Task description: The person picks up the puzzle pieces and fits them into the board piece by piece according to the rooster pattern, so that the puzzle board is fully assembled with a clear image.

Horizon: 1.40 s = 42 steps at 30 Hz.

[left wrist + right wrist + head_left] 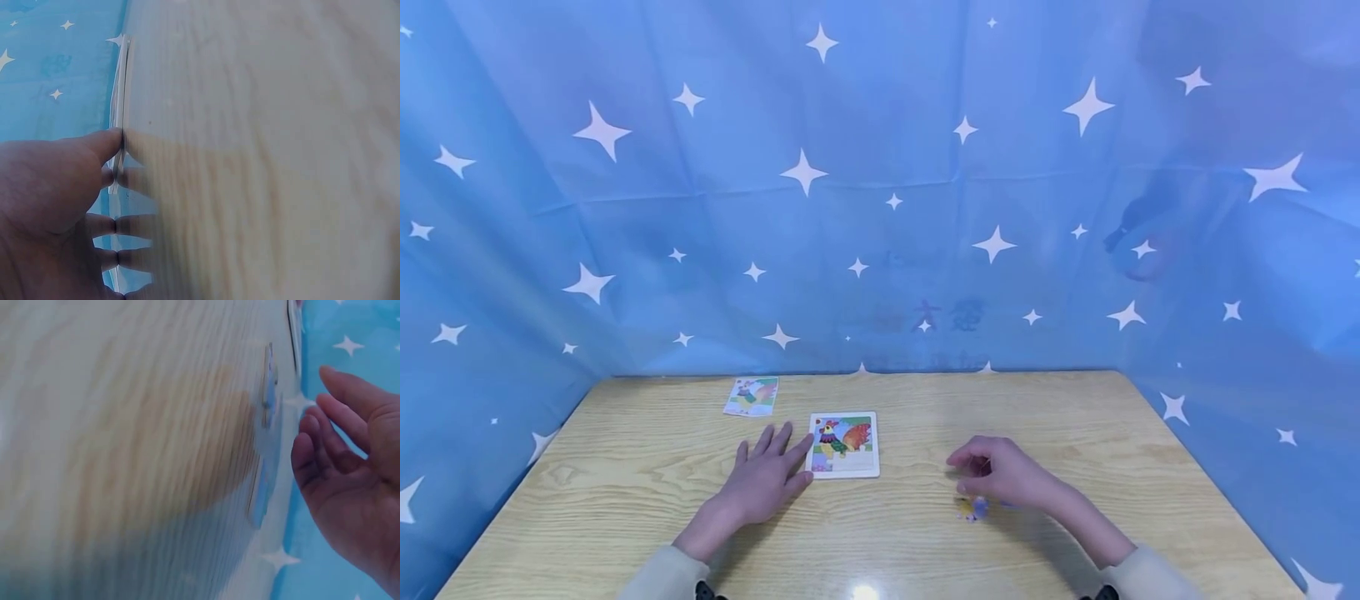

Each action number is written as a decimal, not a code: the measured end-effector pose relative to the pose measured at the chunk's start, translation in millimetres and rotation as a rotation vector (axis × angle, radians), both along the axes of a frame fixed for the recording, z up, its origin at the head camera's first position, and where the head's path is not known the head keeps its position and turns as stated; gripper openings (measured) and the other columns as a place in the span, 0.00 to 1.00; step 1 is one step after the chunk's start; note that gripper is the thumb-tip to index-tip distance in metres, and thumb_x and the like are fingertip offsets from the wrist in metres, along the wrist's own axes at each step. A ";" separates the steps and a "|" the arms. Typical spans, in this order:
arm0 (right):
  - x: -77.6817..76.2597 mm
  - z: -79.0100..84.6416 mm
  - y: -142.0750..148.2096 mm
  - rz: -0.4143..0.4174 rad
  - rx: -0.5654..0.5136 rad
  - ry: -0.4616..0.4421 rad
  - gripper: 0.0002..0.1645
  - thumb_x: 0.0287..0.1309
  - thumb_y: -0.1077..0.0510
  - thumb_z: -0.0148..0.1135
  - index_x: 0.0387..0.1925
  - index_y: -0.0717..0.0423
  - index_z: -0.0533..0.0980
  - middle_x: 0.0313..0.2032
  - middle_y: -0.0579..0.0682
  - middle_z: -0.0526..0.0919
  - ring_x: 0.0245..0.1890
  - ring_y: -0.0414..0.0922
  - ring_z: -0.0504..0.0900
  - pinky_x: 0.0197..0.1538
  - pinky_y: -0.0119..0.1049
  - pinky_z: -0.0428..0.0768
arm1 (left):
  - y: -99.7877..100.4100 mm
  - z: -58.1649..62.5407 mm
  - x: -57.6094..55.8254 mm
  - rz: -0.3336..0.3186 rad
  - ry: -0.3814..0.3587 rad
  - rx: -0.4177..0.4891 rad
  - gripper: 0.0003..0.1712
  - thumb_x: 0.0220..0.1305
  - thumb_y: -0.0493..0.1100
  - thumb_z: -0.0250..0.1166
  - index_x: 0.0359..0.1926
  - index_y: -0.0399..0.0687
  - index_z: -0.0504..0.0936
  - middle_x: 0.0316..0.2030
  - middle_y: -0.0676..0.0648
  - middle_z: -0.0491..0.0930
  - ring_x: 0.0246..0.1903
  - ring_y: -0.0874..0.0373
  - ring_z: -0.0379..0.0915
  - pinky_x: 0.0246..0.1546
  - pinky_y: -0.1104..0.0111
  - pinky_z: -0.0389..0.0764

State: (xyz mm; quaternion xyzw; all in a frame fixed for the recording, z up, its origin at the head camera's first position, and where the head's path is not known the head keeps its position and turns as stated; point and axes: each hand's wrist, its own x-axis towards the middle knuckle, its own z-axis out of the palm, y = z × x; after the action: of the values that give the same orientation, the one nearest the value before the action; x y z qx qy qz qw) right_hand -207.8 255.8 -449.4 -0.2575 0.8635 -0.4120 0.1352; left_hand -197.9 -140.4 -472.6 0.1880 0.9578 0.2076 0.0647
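A rooster jigsaw puzzle (844, 445) lies in a white square frame near the middle of the table; the lower right of its picture is blank. Spread flat on the wood, my left hand (760, 483) touches the frame's left edge with thumb and forefinger. In the left wrist view the frame (119, 106) shows edge-on beside the thumb. My right hand (1006, 473) hovers over loose puzzle pieces (973, 508), fingers loosely bent with nothing seen between them. From the right wrist, two pieces, an upper piece (269, 387) and a lower piece (259, 494), lie apart from the fingers.
A paper card (752, 397) with the same rooster picture lies at the table's back left. The wooden table (910, 550) meets a blue curtain (880, 217) with white stars along its back and sides.
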 end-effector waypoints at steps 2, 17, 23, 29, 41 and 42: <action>2.0 0.4 5.2 0.008 -0.004 -0.004 0.19 0.61 0.61 0.73 0.52 0.65 0.82 0.36 0.48 0.80 0.32 0.38 0.77 0.35 0.32 0.78 | -0.4 0.2 0.0 -0.002 0.005 0.001 0.34 0.79 0.54 0.56 0.78 0.48 0.64 0.77 0.31 0.51 0.75 0.27 0.41 0.64 0.25 0.44; 15.7 -5.1 23.8 0.050 0.052 0.071 0.18 0.55 0.57 0.78 0.47 0.59 0.85 0.35 0.43 0.81 0.30 0.34 0.73 0.33 0.31 0.76 | 0.2 2.9 0.7 -0.004 -0.004 0.007 0.33 0.79 0.54 0.56 0.78 0.48 0.64 0.77 0.30 0.51 0.75 0.27 0.41 0.64 0.24 0.44; 14.8 -5.5 26.2 0.046 0.071 0.044 0.19 0.55 0.57 0.78 0.48 0.57 0.85 0.37 0.45 0.81 0.32 0.36 0.74 0.35 0.31 0.76 | 0.5 3.6 0.8 -0.005 -0.005 0.011 0.33 0.79 0.53 0.56 0.78 0.47 0.64 0.77 0.30 0.51 0.75 0.27 0.41 0.64 0.24 0.44; 14.5 -8.3 26.6 0.060 0.100 0.079 0.17 0.54 0.60 0.78 0.46 0.55 0.86 0.35 0.42 0.78 0.31 0.36 0.72 0.33 0.31 0.74 | 0.8 3.8 1.1 -0.007 -0.003 0.013 0.33 0.79 0.53 0.57 0.78 0.47 0.64 0.77 0.30 0.51 0.75 0.26 0.41 0.64 0.24 0.43; 16.2 -8.9 23.9 0.072 0.086 0.108 0.13 0.54 0.60 0.77 0.43 0.56 0.88 0.39 0.43 0.81 0.30 0.35 0.74 0.33 0.31 0.76 | -1.0 3.1 1.3 -0.005 -0.013 0.015 0.33 0.79 0.54 0.56 0.78 0.47 0.64 0.77 0.30 0.51 0.75 0.27 0.41 0.64 0.24 0.43; 16.5 -9.3 24.1 0.072 0.086 0.113 0.12 0.54 0.60 0.77 0.42 0.56 0.88 0.38 0.42 0.81 0.30 0.34 0.74 0.32 0.31 0.76 | -1.0 2.8 1.0 -0.006 -0.012 0.014 0.34 0.79 0.54 0.56 0.78 0.48 0.64 0.77 0.30 0.51 0.75 0.27 0.41 0.64 0.24 0.43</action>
State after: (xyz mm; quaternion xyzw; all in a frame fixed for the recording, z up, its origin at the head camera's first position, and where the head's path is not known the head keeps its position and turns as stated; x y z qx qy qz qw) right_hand -191.3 280.0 -458.7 -0.3051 0.8769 -0.3542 0.1121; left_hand -196.9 -141.4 -469.9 0.1903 0.9553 0.2152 0.0697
